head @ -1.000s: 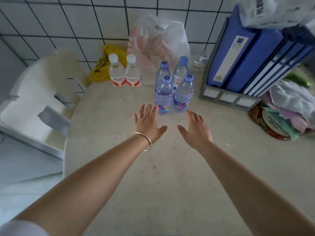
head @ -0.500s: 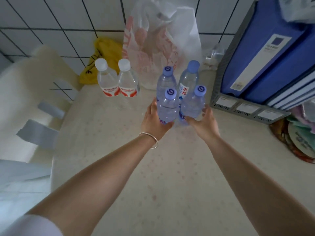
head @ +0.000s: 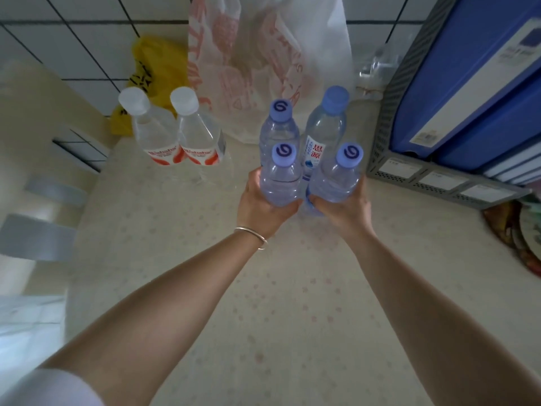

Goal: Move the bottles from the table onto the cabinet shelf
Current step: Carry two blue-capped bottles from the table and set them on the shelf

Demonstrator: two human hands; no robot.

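Note:
Several water bottles stand at the back of the table (head: 292,332). My left hand (head: 262,208) grips the front-left blue-capped bottle (head: 281,177) around its body. My right hand (head: 344,210) grips the front-right blue-capped bottle (head: 336,178) the same way. Behind them stand another blue-capped bottle (head: 278,127) and a taller one with a white label (head: 325,130). To the left are two clear bottles with white caps and red labels (head: 152,133) (head: 199,136). No cabinet shelf is in view.
A white and pink plastic bag (head: 269,54) and a yellow bag (head: 152,71) lean on the tiled wall behind the bottles. A grey file rack with blue binders (head: 468,112) fills the right. A cream chair (head: 35,142) stands at the left.
Both hands reached forward from open above the table and closed around the two front bottles. The view moved closer to the bottles.

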